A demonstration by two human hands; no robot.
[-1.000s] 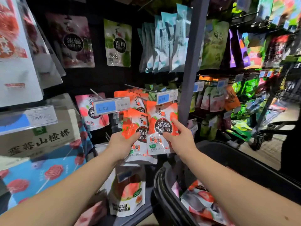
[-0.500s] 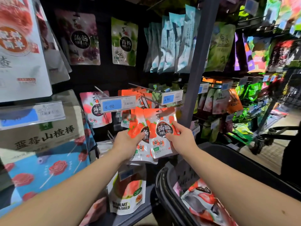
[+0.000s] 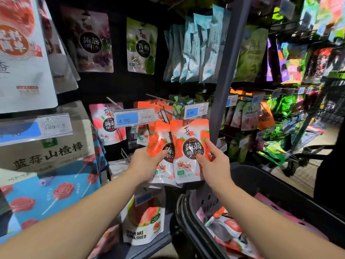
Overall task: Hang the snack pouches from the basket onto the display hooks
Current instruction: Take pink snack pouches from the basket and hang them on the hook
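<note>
Two orange-and-white strawberry jelly pouches are held up side by side in front of the rack. My left hand (image 3: 145, 161) grips the left pouch (image 3: 158, 141) by its lower left edge. My right hand (image 3: 212, 163) pinches the right pouch (image 3: 190, 146), thumb on its front. Their tops sit just below a display hook (image 3: 164, 100) that carries more orange pouches and a 4.90 price tag (image 3: 196, 111). The dark basket (image 3: 188, 217) at lower right holds several more pouches (image 3: 224, 227).
A second hook with a 4.90 tag (image 3: 133, 117) and a pink pouch (image 3: 104, 124) hangs to the left. Purple, green and pale blue pouches hang above. A grey upright post (image 3: 227, 71) stands right of the hooks. Boxes fill the left; a watermelon pouch (image 3: 143, 221) hangs below.
Both hands have lifted the two pouches a little and tilted their fronts toward me; the right pouch now overlaps the left one under the price tag.
</note>
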